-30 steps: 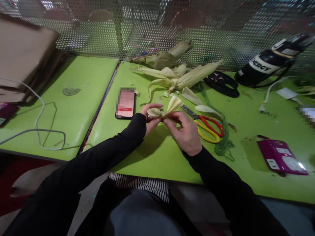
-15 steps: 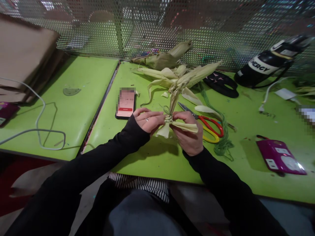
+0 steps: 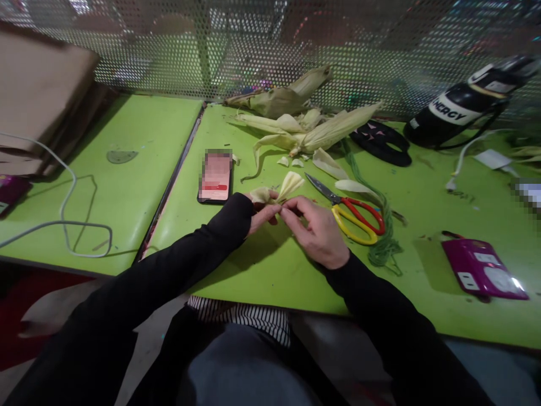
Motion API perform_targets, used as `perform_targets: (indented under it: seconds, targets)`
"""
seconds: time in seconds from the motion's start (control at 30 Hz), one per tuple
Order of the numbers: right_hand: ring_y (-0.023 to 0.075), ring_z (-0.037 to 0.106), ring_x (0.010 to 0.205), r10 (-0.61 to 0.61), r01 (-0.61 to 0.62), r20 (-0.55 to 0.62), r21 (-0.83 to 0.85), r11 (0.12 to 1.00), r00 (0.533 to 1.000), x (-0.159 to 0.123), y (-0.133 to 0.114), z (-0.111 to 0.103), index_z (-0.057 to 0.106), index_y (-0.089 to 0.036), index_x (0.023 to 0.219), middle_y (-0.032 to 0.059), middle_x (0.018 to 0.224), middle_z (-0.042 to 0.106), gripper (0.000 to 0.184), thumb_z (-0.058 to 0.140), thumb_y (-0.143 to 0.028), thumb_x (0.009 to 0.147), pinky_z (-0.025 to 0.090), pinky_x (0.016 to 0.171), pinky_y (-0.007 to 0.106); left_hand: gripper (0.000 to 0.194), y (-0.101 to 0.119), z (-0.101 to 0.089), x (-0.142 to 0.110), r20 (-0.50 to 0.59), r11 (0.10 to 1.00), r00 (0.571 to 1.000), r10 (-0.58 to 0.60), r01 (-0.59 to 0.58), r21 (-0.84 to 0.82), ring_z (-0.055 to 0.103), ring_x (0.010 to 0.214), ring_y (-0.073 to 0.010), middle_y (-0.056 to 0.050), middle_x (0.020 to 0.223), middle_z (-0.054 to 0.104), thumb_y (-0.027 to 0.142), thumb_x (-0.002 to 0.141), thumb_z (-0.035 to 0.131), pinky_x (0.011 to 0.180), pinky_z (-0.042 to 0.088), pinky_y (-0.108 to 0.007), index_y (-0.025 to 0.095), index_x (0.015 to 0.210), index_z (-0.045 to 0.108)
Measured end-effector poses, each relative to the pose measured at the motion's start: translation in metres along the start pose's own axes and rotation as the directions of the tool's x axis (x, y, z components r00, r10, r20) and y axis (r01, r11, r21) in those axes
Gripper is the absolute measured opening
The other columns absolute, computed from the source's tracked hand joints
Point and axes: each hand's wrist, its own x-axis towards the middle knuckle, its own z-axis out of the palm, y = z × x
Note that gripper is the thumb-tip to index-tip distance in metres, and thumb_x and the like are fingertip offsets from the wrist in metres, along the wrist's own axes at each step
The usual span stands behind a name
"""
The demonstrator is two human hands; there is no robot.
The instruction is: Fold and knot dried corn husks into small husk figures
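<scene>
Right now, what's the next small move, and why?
I'd probably steady the husk bundle with the left hand and ease the right hand slightly aside. Both hands' fingertips meet just below the bundle's flared ends, so whatever they pinch there is hidden; a clear look seems worthwhile.

Husk piece (image 3: 291, 186), seemingly half behind fingers (image 3: 268, 213)

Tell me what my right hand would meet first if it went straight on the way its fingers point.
Your right hand points toward your left hand, so likely the left thumb tip or the husk piece there; depth is unclear, so I can't tell which comes first.
</scene>
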Motion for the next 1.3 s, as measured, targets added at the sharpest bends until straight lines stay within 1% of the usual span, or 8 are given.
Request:
perform_targets:
  seconds: [0.17,0.4,0.6,0.77,0.9,1.03,1.17,1.3]
  targets:
    - [0.0089,0.036,0.049,-0.017,0.011,0.092,0.072,0.997,0.996,-0.001,-0.007,-0.004,0.045,-0.02,0.068,-0.0061,0.056,0.037,0.028,0.048,-0.025,0.096,0.03,0.052,0.025,0.019,-0.007,0.0,0.003,-0.017,1.0,1.0,-0.018,0.018,0.008,0.047,0.05,-0.0068,0.004,0.058,0.049,0.02,0.089,0.054,0.046,0.04,-0.018,0.011,0.102,0.065]
    - [0.0088,0.039,0.051,-0.036,0.023,0.105,0.114,0.993,0.994,0.002,0.0,-0.002,0.058,-0.019,0.075,-0.0049,0.059,0.046,0.025,0.05,-0.03,0.096,0.031,0.052,0.024,0.023,-0.005,-0.012,0.012,0.146,0.967,0.977,-0.155,0.18,-0.181,0.053,0.053,-0.0076,0.002,0.059,0.057,0.028,0.087,0.061,0.053,0.046,-0.019,0.01,0.099,0.064]
    - [0.0118,0.05,0.056,0.072,-0.072,0.002,0.061,0.996,0.997,0.008,0.016,-0.001,0.063,-0.019,0.084,-0.0013,0.066,0.061,0.03,0.049,-0.042,0.097,0.035,0.054,0.025,0.042,-0.002,-0.022,0.021,0.288,0.723,0.876,-0.388,0.483,-0.494,0.07,0.081,-0.022,-0.013,0.082,0.073,0.024,0.08,0.046,0.078,0.055,-0.037,0.006,0.116,0.059]
    - [0.0154,0.061,0.068,0.065,-0.062,-0.069,0.044,0.997,0.995,0.006,0.014,0.001,0.062,-0.019,0.098,0.0039,0.086,0.071,0.025,0.051,-0.042,0.096,0.043,0.058,0.027,0.054,0.0,-0.021,0.016,0.302,0.69,0.892,-0.335,0.451,-0.566,0.071,0.093,-0.023,-0.013,0.092,0.074,0.007,0.073,0.046,0.092,0.052,-0.042,0.005,0.126,0.052]
    - [0.0184,0.066,0.08,0.059,-0.054,-0.146,0.038,0.998,0.987,0.004,0.014,0.003,0.06,-0.02,0.105,0.0064,0.097,0.07,0.022,0.053,-0.038,0.095,0.048,0.06,0.028,0.043,0.006,-0.015,0.009,0.254,0.715,0.912,-0.321,0.41,-0.566,0.071,0.091,-0.0203,-0.012,0.091,0.074,0.007,0.081,0.05,0.09,0.053,-0.036,0.007,0.124,0.056]
    - [0.021,0.063,0.091,-0.169,0.139,-0.214,-0.145,0.98,0.962,0.004,0.017,0.004,0.057,-0.021,0.106,0.0066,0.102,0.066,0.02,0.061,-0.033,0.091,0.051,0.075,0.036,0.03,0.006,-0.009,0.007,0.184,0.758,0.932,-0.312,0.361,-0.543,0.07,0.081,-0.0173,-0.01,0.087,0.073,0.025,0.091,0.055,0.08,0.054,-0.031,0.01,0.115,0.062]
    - [0.0234,0.053,0.106,-0.488,0.343,-0.161,-0.528,0.777,0.858,0.003,0.015,0.007,0.058,-0.027,0.109,0.0044,0.113,0.061,0.025,0.066,-0.025,0.086,0.043,0.09,0.041,0.024,0.001,-0.007,0.006,0.162,0.779,0.95,-0.266,0.311,-0.544,0.064,0.068,-0.0109,-0.003,0.075,0.068,0.028,0.09,0.06,0.072,0.052,-0.025,0.013,0.108,0.064]
    - [0.0202,0.048,0.094,-0.64,0.436,-0.097,-0.655,0.618,0.762,0.001,0.01,0.01,0.063,-0.031,0.099,-0.0012,0.095,0.064,0.018,0.07,-0.025,0.084,0.039,0.088,0.038,0.022,-0.005,-0.006,0.005,0.178,0.846,0.961,-0.214,0.273,-0.458,0.064,0.077,-0.0133,-0.005,0.081,0.067,0.032,0.087,0.065,0.072,0.05,-0.025,0.013,0.096,0.065]
